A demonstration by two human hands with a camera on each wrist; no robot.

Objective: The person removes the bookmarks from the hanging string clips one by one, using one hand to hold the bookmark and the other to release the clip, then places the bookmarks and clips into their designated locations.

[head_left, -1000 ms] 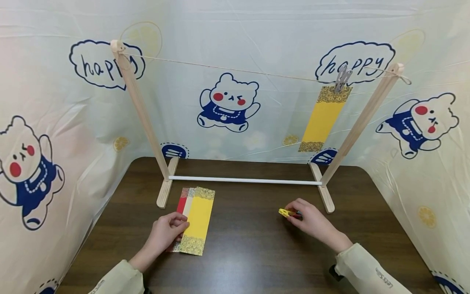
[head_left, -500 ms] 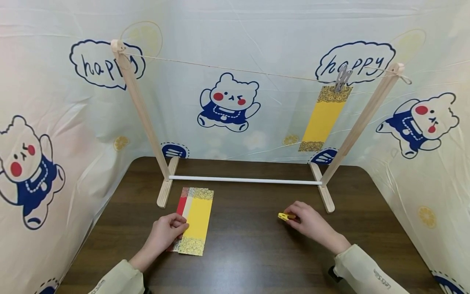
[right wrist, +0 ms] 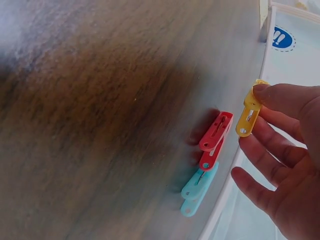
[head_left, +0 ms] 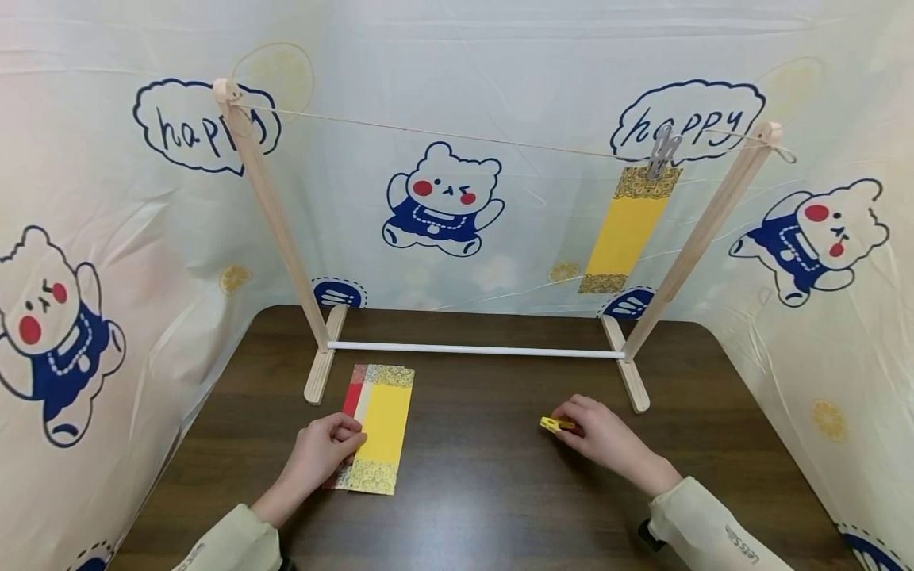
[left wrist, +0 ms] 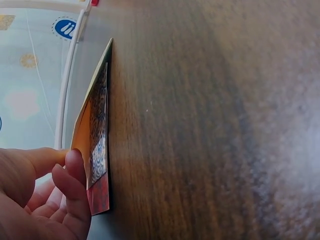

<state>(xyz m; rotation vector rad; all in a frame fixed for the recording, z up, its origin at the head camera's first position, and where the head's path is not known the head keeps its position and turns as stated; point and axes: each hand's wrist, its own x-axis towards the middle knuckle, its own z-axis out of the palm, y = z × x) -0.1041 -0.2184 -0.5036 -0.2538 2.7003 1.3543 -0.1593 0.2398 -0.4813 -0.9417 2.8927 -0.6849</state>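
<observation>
My left hand (head_left: 323, 454) pinches the left edge of a yellow card (head_left: 385, 424) with patterned ends. That edge is raised over a white card (head_left: 364, 403) and a red card (head_left: 353, 396), as the left wrist view shows. Between thumb and fingers my right hand (head_left: 607, 444) holds a yellow clothespin (right wrist: 248, 116) above the table. Close by it, a red clothespin (right wrist: 216, 135) and a light-blue clothespin (right wrist: 199, 187) lie on the wood; in the head view the right hand largely hides them.
Behind the hands stands a wooden frame (head_left: 271, 214) with a string (head_left: 428, 131) across its top and a white rod (head_left: 471, 350) low down. A grey clip (head_left: 663, 152) holds another yellow card (head_left: 628, 234) on the string at the right. A printed curtain surrounds the brown table (head_left: 485, 468).
My right hand has drawn slightly nearer with the yellow clothespin. The top of the yellow card has shifted a little left, while my left hand stays almost in place.
</observation>
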